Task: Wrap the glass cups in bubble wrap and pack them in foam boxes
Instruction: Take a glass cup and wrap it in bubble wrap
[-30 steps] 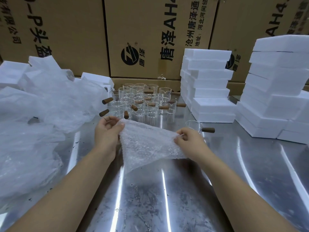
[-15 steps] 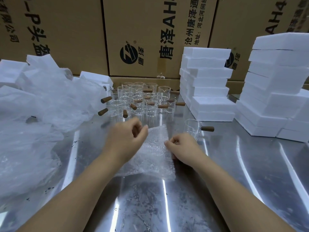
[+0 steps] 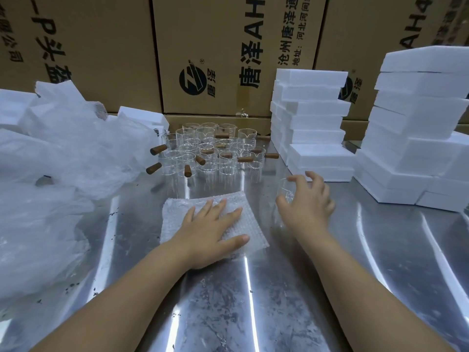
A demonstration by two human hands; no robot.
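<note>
A square sheet of bubble wrap (image 3: pixel 177 212) lies flat on the steel table (image 3: pixel 228 301). My left hand (image 3: pixel 210 229) presses on it with straight, spread fingers. To its right stands a single clear glass cup (image 3: pixel 285 189). My right hand (image 3: pixel 309 201) is over it, thumb on the near side and fingers curled round its top. The cup's wooden handle is hidden behind that hand. Several more glass cups with brown wooden handles (image 3: pixel 210 151) stand grouped farther back.
White foam boxes are stacked at the back right (image 3: pixel 312 110) and far right (image 3: pixel 418 123). Crumpled clear plastic bags (image 3: pixel 63 161) with foam pieces fill the left side. Large cardboard cartons (image 3: pixel 228 47) wall off the back.
Both hands held the bubble wrap up, then laid it on the table. My left hand now flattens it, and my right hand has let go and moved right onto the single cup.
</note>
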